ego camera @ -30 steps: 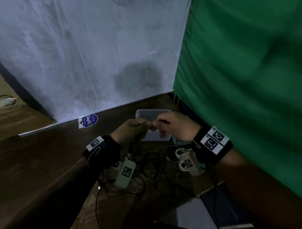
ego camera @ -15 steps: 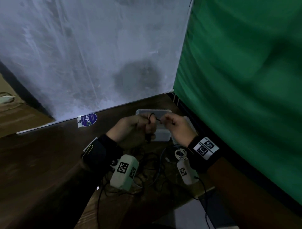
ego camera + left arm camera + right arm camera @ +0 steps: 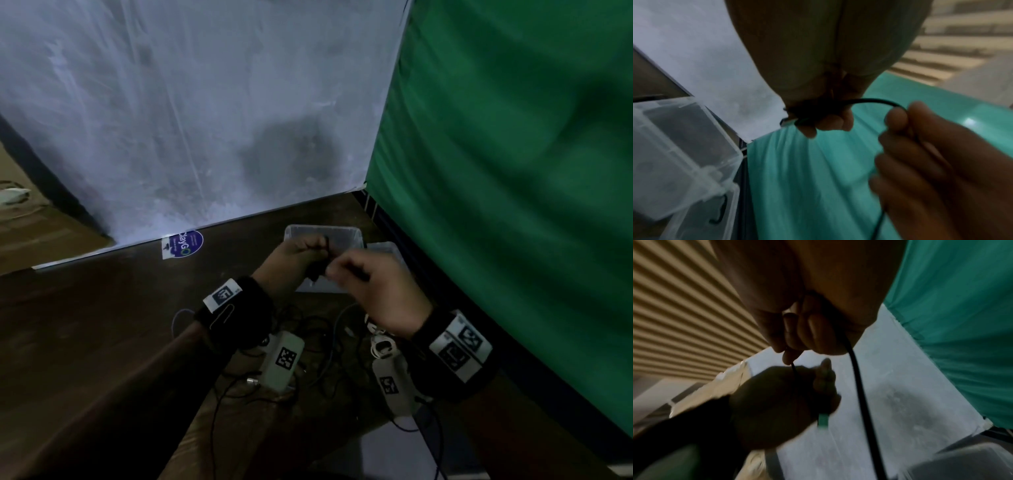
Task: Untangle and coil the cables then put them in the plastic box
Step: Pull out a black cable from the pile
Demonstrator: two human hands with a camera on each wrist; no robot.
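Observation:
Both hands are raised above a clear plastic box (image 3: 346, 233) near the table's back corner. My left hand (image 3: 301, 253) grips a small bundle of thin black cable (image 3: 317, 270) in its curled fingers. My right hand (image 3: 363, 274) pinches the same black cable (image 3: 875, 101) just to the right of it. In the left wrist view the cable arcs from the left fist to the right fingers (image 3: 897, 116). The right wrist view shows the cable (image 3: 859, 394) hanging down from my right hand, and a green plug (image 3: 823, 421) poking out under my left hand (image 3: 781, 402).
A tangle of dark cables (image 3: 318, 342) and a white coiled cable (image 3: 382, 346) lie on the brown table (image 3: 102, 325) below my wrists. A grey-white wall (image 3: 205, 120) stands behind and a green cloth (image 3: 513, 171) hangs on the right. The box lid (image 3: 387, 248) lies beside the box.
My right hand has swung down and closer again after pulling away, working the black cable round the bundle in my left hand. The left hand has stayed over the box.

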